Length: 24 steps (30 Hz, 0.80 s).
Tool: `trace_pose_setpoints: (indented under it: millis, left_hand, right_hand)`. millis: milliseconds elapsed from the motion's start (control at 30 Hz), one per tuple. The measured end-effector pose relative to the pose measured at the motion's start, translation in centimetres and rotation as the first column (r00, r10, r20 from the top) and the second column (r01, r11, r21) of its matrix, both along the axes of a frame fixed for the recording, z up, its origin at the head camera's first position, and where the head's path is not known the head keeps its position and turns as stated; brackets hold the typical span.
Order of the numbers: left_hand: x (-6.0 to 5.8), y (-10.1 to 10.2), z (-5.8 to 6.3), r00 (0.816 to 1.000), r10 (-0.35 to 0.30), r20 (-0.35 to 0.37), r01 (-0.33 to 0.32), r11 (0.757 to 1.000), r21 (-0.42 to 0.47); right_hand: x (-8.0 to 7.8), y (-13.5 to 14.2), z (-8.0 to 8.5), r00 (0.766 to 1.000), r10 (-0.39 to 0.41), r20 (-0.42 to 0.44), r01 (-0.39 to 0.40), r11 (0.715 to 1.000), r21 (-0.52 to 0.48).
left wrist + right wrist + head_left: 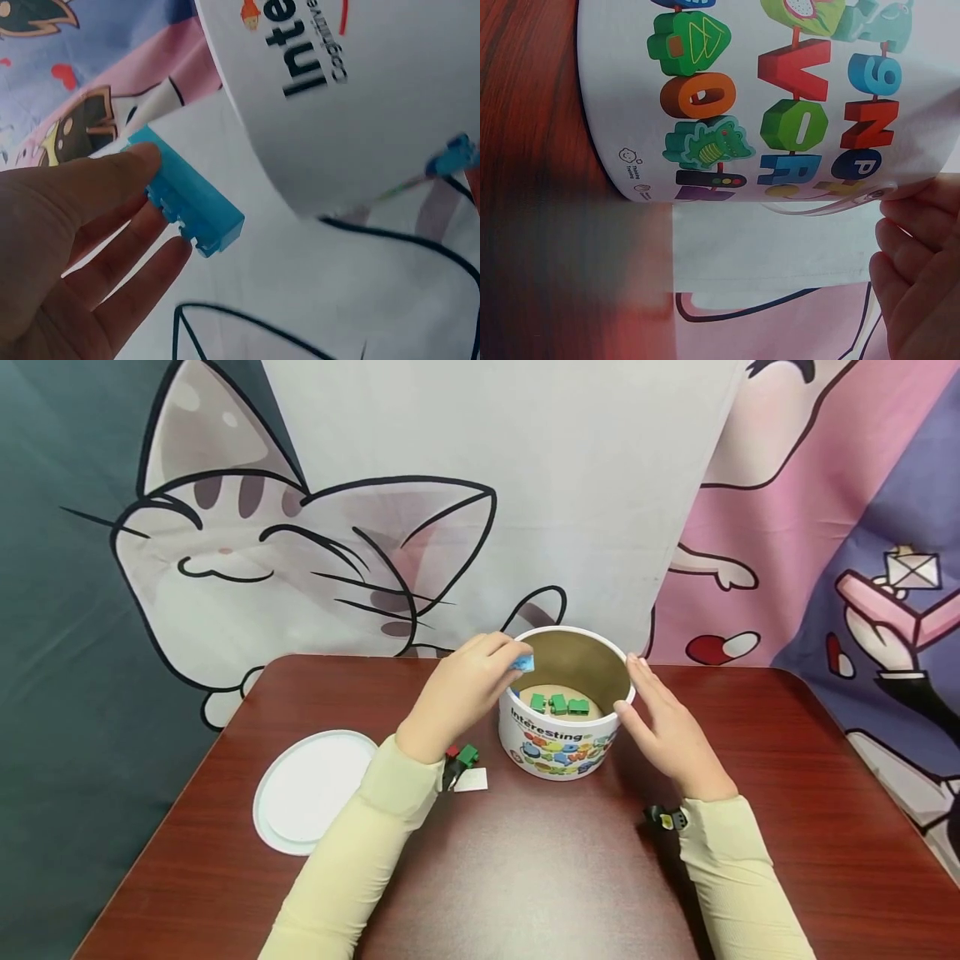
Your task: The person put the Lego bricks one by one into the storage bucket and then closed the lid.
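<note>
A light blue toy brick (524, 663) is pinched between the thumb and fingers of my left hand (465, 689), just over the left rim of a round white bucket (558, 760). The left wrist view shows that brick (199, 199) up close, its studs turned toward the fingers. Several green bricks (557, 704) lie on the bucket's floor, and a bit of dark blue shows by its inner left wall. My right hand (671, 739) rests against the bucket's right side near the rim, fingers extended. In the right wrist view, fingertips (892, 210) touch the printed wall.
On the table (525, 877), a round white lid (311, 793) lies to the left. Beside the left wrist are a green brick (468, 755), a red piece (452, 751) and a small white piece (471, 779). A printed cloth (570, 460) hangs behind.
</note>
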State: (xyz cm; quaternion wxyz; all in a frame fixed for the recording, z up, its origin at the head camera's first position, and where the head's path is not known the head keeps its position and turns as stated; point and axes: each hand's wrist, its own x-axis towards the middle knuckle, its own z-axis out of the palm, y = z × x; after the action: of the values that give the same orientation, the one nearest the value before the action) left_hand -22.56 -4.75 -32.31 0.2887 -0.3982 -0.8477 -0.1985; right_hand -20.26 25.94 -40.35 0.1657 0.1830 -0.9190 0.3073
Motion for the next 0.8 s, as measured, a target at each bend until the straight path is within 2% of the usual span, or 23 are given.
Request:
trace_pose_setpoints:
  millis: [200, 300, 433, 600, 800]
  left_hand:
    - [-0.7, 1.8, 0.2, 0.999, -0.009, 0.035, 0.011, 0.999, -0.04]
    - [-1.1, 2.7, 0.0, 0.994, -0.032, 0.102, 0.04, 0.996, -0.075]
    - [-1.4, 3.6, -0.3, 0.977, -0.041, 0.207, 0.069, 0.989, -0.133]
    - [-1.9, 4.2, -1.1, 0.959, 0.016, 0.283, 0.041, 0.98, -0.197]
    - [-2.7, 4.1, -1.8, 0.941, 0.055, 0.334, 0.006, 0.984, -0.178]
  right_hand:
    - [0.0, -0.1, 0.0, 1.0, -0.001, 0.003, 0.001, 1.0, -0.002]
    - [0.0, 0.0, 0.0, 1.0, -0.004, 0.003, 0.004, 1.0, -0.001]
    - [0.1, 0.1, 0.1, 1.0, -0.008, 0.004, 0.008, 1.0, -0.007]
    - [0.1, 0.1, 0.1, 1.0, -0.007, 0.012, 0.007, 1.0, -0.008]
    - [0.0, 0.1, 0.0, 1.0, -0.001, 0.016, 0.001, 1.0, -0.002]
